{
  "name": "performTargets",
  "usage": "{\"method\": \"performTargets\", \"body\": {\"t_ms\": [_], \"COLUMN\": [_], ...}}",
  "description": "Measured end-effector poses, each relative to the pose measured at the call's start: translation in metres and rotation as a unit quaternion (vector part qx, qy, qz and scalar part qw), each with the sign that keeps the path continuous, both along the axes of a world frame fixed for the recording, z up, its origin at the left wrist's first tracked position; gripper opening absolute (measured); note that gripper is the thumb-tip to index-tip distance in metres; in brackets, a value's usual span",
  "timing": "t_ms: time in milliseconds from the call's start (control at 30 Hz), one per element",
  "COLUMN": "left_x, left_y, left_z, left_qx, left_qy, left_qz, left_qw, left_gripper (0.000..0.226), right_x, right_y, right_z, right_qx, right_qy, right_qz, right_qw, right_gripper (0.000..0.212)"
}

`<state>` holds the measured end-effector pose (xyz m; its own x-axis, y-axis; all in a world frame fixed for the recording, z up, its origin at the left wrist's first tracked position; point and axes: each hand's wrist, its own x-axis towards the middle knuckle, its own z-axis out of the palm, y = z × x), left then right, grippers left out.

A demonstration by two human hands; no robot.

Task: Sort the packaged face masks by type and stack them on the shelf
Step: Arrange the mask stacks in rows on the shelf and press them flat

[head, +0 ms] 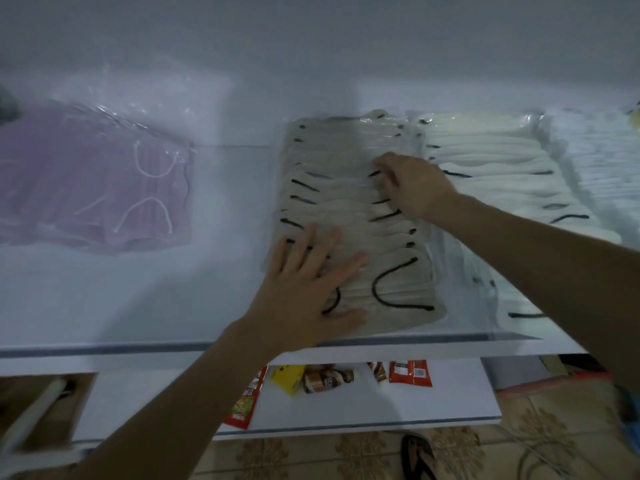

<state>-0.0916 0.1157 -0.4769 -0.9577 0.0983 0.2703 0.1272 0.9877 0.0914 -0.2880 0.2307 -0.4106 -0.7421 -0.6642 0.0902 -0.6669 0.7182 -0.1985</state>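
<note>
A clear pack of grey masks with black ear loops [346,188] lies in the middle of the white shelf [138,306]. My left hand [311,285] rests flat on its near end, fingers spread. My right hand [412,188] sits on the pack's right side with curled fingertips pressing at a black loop; whether it pinches the wrapper I cannot tell. Right of it lies a pack of white masks with black loops [495,174]. A pack of purple masks with white loops [93,181] lies at the shelf's left.
More clear-wrapped white packs [602,161] lie at the far right. A lower shelf [450,403] holds several snack sachets [410,373]. A sandal [417,455] rests on the patterned tile floor. The shelf's front edge runs across the view below my left wrist.
</note>
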Motion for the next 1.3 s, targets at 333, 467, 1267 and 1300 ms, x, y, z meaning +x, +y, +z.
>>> {"method": "performTargets", "body": {"t_ms": [333,467,1267,1300], "left_x": [-0.006,-0.005,-0.011,-0.010], "left_y": [-0.003,-0.003,-0.015,-0.015], "left_z": [-0.008,-0.008,0.004,0.006], "left_qx": [-0.013,-0.010,0.049,0.040], "left_qy": [-0.006,-0.007,0.051,0.052], "left_qz": [-0.009,-0.008,-0.080,-0.083], "left_qw": [1.000,1.000,0.994,0.994], "left_gripper": [0.070,0.069,0.046,0.044], "right_x": [-0.015,-0.019,0.048,0.055], "right_y": [-0.020,-0.023,0.014,0.019], "right_z": [0.021,0.029,-0.037,-0.041], "right_qx": [0.094,0.089,-0.095,-0.099], "right_qy": [-0.059,-0.105,0.142,0.148], "right_qz": [0.040,0.034,0.086,0.092], "right_qw": [0.993,0.990,0.981,0.980], "right_gripper": [0.024,0.021,0.048,0.045]}}
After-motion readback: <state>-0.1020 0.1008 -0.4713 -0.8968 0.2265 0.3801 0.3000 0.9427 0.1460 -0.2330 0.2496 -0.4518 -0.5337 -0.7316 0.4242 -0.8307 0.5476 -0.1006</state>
